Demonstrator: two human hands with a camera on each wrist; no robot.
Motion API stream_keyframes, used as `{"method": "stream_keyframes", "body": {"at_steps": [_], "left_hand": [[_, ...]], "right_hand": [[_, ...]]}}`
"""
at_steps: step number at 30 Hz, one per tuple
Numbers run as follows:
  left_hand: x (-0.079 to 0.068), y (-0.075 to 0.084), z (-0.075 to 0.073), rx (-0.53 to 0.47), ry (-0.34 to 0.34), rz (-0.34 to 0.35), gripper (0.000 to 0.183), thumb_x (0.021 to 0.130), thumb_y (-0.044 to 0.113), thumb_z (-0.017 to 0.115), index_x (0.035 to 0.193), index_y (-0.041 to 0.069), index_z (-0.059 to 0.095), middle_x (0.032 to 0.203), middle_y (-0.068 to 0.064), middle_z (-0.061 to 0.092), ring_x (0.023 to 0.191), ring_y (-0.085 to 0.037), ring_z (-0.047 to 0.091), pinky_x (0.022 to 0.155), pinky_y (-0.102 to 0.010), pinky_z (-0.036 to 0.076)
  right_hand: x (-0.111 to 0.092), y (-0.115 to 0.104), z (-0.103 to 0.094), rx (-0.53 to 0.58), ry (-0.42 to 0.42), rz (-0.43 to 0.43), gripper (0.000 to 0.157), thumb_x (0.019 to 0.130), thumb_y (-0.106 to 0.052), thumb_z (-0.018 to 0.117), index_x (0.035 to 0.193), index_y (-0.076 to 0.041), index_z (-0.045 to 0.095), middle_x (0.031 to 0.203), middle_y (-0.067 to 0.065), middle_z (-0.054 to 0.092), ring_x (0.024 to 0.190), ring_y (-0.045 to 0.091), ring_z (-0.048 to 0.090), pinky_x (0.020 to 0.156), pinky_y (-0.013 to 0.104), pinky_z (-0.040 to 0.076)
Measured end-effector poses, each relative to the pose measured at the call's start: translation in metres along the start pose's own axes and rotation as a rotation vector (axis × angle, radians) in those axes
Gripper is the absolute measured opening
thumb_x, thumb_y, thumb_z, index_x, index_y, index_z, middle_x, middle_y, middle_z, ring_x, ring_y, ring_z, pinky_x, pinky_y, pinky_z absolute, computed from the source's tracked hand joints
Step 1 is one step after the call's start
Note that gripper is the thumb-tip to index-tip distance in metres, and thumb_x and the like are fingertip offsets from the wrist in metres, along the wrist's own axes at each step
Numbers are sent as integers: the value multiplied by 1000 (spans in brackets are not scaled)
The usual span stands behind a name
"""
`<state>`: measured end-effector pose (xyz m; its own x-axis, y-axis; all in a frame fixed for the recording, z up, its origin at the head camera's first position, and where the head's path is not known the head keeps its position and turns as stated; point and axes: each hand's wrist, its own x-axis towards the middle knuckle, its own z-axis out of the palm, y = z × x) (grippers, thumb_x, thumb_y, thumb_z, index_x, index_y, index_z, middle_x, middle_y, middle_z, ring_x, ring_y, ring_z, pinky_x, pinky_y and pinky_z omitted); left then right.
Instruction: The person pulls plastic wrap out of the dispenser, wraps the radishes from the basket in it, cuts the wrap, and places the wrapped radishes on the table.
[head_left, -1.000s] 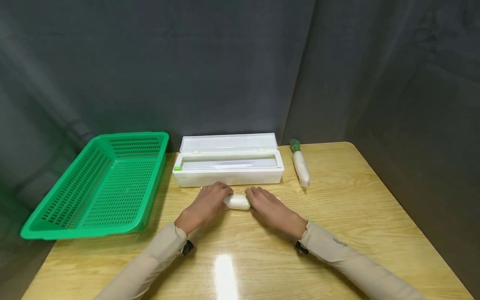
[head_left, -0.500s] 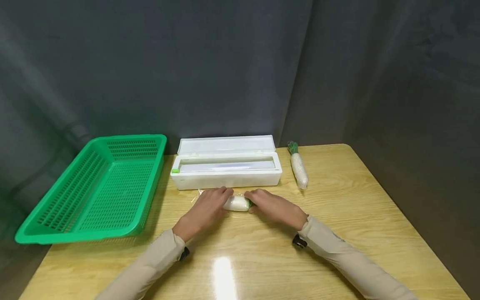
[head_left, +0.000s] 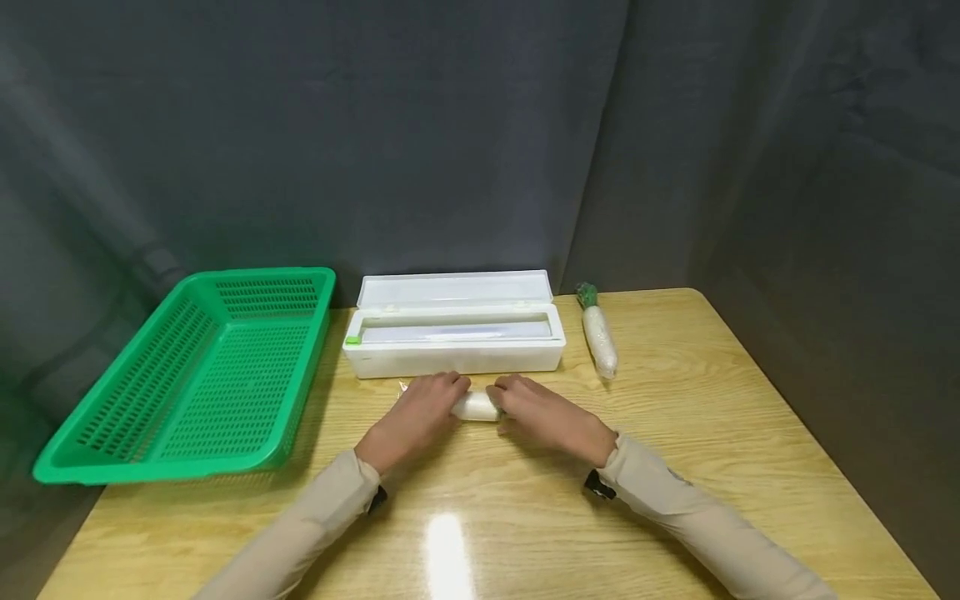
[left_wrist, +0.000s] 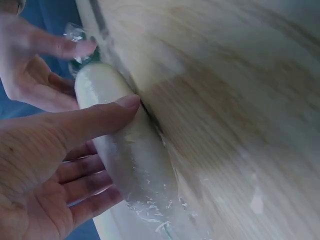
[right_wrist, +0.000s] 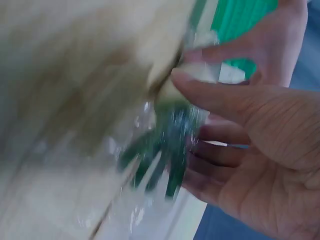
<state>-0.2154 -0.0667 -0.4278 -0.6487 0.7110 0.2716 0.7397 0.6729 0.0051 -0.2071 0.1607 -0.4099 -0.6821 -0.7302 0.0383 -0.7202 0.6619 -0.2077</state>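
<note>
A white radish (head_left: 477, 407) with cut green stems (right_wrist: 172, 150) lies crosswise on the table in front of the film box, with clear plastic film (left_wrist: 155, 207) around it. My left hand (head_left: 422, 412) grips its leafless end, thumb on top and fingers curled along the far side in the left wrist view. At the stem end my right hand (head_left: 551, 417) holds it the same way, thumb over the shoulder of the radish. Film sticks out loosely past both ends. In the head view the hands cover both ends of the radish.
Behind the hands stands a white cling film box (head_left: 454, 360), its lid (head_left: 454, 290) raised and a roll inside. A second radish (head_left: 600, 342), wrapped in film, lies to its right. At the left is a green basket (head_left: 300, 379). Dark curtains (head_left: 420, 142) hang behind the table.
Both hands keep hold of the radish in nearly the same spot. The green stem end, visible beside the right hand half a second ago, is now covered in the head view.
</note>
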Motion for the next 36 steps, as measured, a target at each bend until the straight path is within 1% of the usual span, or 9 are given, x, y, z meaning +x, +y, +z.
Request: {"method": "stream_keyframes", "body": {"at_steps": [3,7,10,15,17,21,25,29,36], "left_hand": [[1,-2,-3,-64,-50,-37,38,83,16,90,110,2,66,105,-12,72,90,-30,72,72,-43,59],[3,-4,-6,-112,-106,-59,31,86,16,88,107,2,68,103,-11,72,89,-29,71,71,-43,57],[4,-5,-9,-141,-146,-59,30,86,19,88,106,4,70,100,-8,72,85,-26,70,70,-41,55],[5,-4,-13,-186,-198,-81,31,88,23,87,110,6,73,103,-7,74,88,-22,68,76,-39,56],[4,-2,-12,-161,-172,-76,33,88,22,87,112,5,74,107,-9,72,93,-25,67,81,-41,55],[0,4,-9,-71,-49,-22,41,84,14,89,119,3,71,112,-11,69,101,-29,67,86,-43,55],[-2,7,-7,-42,38,-14,38,82,3,88,116,3,70,110,-10,72,99,-29,72,86,-43,58],[-1,6,-6,-57,54,-31,30,84,-3,82,111,1,70,104,-11,73,95,-31,73,85,-45,59],[1,6,-2,-18,-2,-22,34,84,-1,81,114,0,66,102,-12,69,89,-32,70,80,-46,58]], "right_hand": [[2,-7,8,-90,52,-3,60,90,-20,85,137,6,58,125,21,64,114,32,64,97,43,56],[6,-5,21,-131,146,-44,49,91,-21,83,129,2,61,114,16,66,105,28,65,89,40,57],[6,0,21,-49,144,-65,39,94,-18,79,124,2,63,109,16,68,98,25,66,83,36,59],[7,7,12,130,58,-80,23,96,-15,76,114,-3,67,100,8,70,86,13,63,72,26,54],[8,10,10,154,43,-82,17,96,-14,76,108,-5,68,95,5,68,82,9,59,70,23,50],[11,12,8,167,12,-47,11,98,-14,75,103,-7,68,90,2,66,78,11,55,68,26,48],[11,6,7,59,15,-19,29,102,-17,69,123,3,65,114,15,69,103,26,66,90,39,56],[8,-3,10,-66,69,4,55,102,-21,69,143,11,52,141,25,58,132,39,55,114,51,45],[8,-2,27,-95,218,-22,58,92,-14,80,140,9,58,133,23,64,123,37,62,106,47,53]]}}
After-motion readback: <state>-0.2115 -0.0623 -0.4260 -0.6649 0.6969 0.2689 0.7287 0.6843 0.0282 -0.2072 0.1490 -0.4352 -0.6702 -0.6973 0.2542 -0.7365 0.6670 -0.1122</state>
